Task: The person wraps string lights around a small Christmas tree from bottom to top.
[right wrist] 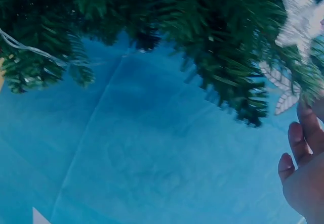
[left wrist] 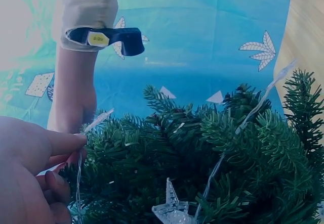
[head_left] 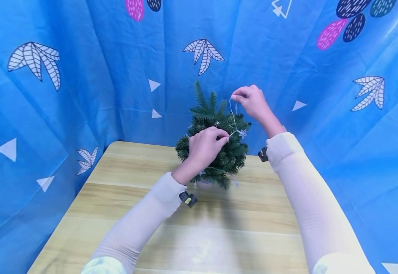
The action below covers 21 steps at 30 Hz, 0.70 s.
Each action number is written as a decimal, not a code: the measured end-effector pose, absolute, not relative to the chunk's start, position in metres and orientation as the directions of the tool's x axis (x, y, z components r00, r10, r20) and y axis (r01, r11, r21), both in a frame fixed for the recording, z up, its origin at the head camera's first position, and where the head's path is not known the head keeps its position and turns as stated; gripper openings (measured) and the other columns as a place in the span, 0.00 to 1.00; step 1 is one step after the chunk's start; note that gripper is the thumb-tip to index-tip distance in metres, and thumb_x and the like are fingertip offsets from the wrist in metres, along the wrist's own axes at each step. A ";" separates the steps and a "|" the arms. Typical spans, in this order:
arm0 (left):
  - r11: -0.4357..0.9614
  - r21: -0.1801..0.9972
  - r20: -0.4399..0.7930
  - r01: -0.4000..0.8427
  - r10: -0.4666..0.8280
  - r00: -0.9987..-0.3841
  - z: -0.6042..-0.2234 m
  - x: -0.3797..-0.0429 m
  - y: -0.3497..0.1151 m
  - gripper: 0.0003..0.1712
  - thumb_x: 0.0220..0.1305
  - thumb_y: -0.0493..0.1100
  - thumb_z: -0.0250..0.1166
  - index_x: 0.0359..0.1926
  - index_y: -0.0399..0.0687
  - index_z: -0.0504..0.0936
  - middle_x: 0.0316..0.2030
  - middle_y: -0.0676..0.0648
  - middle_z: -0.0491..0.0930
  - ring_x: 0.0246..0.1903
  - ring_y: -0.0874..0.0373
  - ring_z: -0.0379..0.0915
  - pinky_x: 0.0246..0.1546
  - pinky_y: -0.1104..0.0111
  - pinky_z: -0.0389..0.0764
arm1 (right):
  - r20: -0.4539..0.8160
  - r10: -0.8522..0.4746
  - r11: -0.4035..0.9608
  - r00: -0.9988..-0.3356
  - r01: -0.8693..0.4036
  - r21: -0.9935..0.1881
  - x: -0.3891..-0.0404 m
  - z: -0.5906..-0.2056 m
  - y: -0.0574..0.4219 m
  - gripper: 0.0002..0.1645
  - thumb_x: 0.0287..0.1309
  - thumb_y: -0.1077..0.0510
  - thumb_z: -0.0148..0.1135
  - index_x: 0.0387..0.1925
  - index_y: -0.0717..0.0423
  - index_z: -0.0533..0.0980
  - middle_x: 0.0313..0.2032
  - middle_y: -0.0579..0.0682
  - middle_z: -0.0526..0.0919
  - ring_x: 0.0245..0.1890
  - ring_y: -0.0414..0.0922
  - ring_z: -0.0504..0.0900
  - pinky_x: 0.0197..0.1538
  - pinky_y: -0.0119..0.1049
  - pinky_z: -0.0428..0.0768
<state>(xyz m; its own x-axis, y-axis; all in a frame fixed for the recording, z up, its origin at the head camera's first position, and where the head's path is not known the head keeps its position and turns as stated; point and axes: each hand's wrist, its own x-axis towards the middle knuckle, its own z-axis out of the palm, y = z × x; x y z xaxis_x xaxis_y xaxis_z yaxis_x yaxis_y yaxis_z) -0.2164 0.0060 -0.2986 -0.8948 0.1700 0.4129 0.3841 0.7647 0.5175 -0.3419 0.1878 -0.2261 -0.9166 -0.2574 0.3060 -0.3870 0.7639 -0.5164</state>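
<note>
A small artificial Christmas tree (head_left: pixel 234 154) stands on the table, wound with a clear string of star lights. In front of its branches, my left hand (head_left: pixel 206 146) pinches the wire of the light string (head_left: pixel 235 121) between thumb and forefinger. Higher up, to the right of the treetop, my right hand (head_left: pixel 252 102) pinches the same string, which hangs down in a loop between the two hands. A clear star (head_left: pixel 242 133) dangles beside the left fingertips. The left wrist view shows another star (left wrist: pixel 173 210) low on the branches. A large star (right wrist: pixel 298 26) appears above the fingers in the right wrist view.
The wooden table (head_left: pixel 123 194) reaches back to a blue patterned curtain (head_left: pixel 134 68) that surrounds it behind and on both sides. More small stars, one of them a low star (head_left: pixel 236 182), hang from the lower branches. A dark strap device (head_left: pixel 188 198) sits at the left cuff.
</note>
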 end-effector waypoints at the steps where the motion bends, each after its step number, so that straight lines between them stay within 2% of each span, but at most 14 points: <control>1: 0.764 0.515 0.419 0.387 0.170 -0.892 -0.299 -0.216 0.006 0.10 0.70 0.56 0.64 0.46 0.67 0.89 0.41 0.62 0.85 0.21 0.65 0.69 0.17 0.68 0.66 | 0.291 -0.250 0.765 -0.923 -0.373 -0.525 -0.342 -0.228 0.188 0.18 0.73 0.50 0.57 0.52 0.56 0.84 0.50 0.56 0.81 0.49 0.52 0.70 0.54 0.47 0.69; 9: 0.777 0.490 0.448 0.395 0.164 -0.879 -0.301 -0.215 0.009 0.09 0.70 0.55 0.64 0.46 0.68 0.89 0.43 0.62 0.85 0.23 0.66 0.73 0.20 0.69 0.68 | 0.154 -0.272 0.761 -0.950 -0.310 -0.570 -0.342 -0.244 0.190 0.20 0.73 0.50 0.56 0.55 0.57 0.82 0.56 0.58 0.80 0.53 0.53 0.74 0.55 0.50 0.74; 14: 0.774 0.488 0.458 0.403 0.166 -0.873 -0.302 -0.214 0.010 0.10 0.70 0.55 0.65 0.47 0.67 0.89 0.44 0.61 0.85 0.24 0.66 0.74 0.19 0.69 0.69 | 0.026 -0.268 0.749 -0.963 -0.225 -0.623 -0.341 -0.246 0.194 0.20 0.72 0.49 0.59 0.57 0.56 0.82 0.61 0.57 0.80 0.63 0.54 0.74 0.63 0.53 0.73; 21: 0.769 0.492 0.467 0.409 0.164 -0.869 -0.302 -0.213 0.009 0.11 0.70 0.55 0.65 0.49 0.66 0.88 0.46 0.61 0.85 0.26 0.66 0.75 0.19 0.70 0.68 | 0.011 -0.266 0.735 -0.964 -0.210 -0.645 -0.343 -0.247 0.200 0.22 0.73 0.49 0.58 0.59 0.55 0.80 0.64 0.57 0.78 0.68 0.55 0.72 0.67 0.54 0.70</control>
<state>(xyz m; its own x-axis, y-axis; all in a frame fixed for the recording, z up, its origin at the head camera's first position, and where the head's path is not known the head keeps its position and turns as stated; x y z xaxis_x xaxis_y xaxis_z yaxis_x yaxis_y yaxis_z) -0.2127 0.0086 -0.3020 -0.8692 0.1637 0.4666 0.4089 0.7686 0.4920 -0.3434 0.2001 -0.2474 -0.9638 -0.2662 0.0108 -0.2103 0.7351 -0.6445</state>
